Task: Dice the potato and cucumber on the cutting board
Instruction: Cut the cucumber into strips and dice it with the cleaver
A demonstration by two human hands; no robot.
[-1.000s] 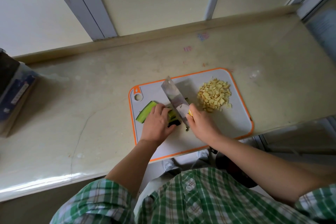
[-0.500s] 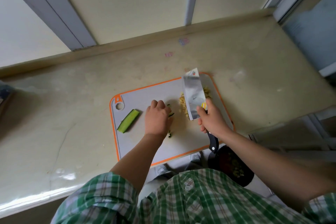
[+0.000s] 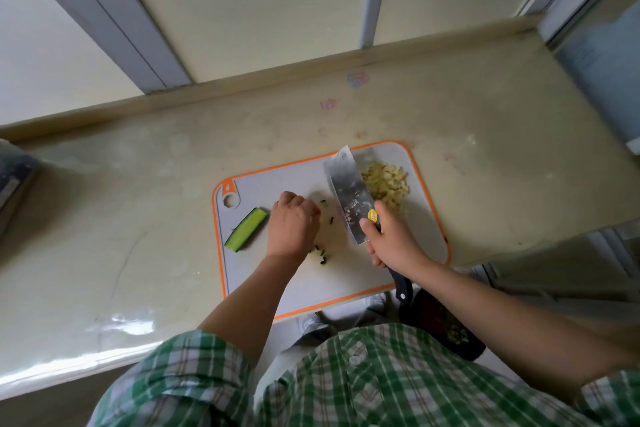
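The cucumber shows in 2 forms on the grey, orange-rimmed cutting board (image 3: 249,281): 1 long strip (image 3: 246,229) lying cut face up near the board's left edge, just below the round hanging hole, and a scatter of small dark-skinned cucumber dice (image 3: 320,254) near the board's middle. The diced potato (image 3: 386,182) sits in a pale yellow heap at the far right corner of the board. The left hand (image 3: 292,227) rests knuckles-up on the board between the strip and the dice, fingers curled downward; whether it grasps anything beneath cannot be told. The right hand (image 3: 391,239) is clenched around the black handle of a cleaver (image 3: 346,191), with a fingertip lying on the blade. The broad steel blade tilts with its flat face upward just beside the potato heap, and dark specks of cucumber cling to it. A round yellow sticker (image 3: 372,215) sits on the blade by the handle; its print is too small to read. The board lies on a cream counter (image 3: 138,218), its near edge about level with the counter's front. Faint pink marks (image 3: 357,79) on the counter's far side are not legible. A green plaid shirt (image 3: 346,385) fills the bottom of the view, and a dark round vessel (image 3: 450,329) shows below the counter's edge.
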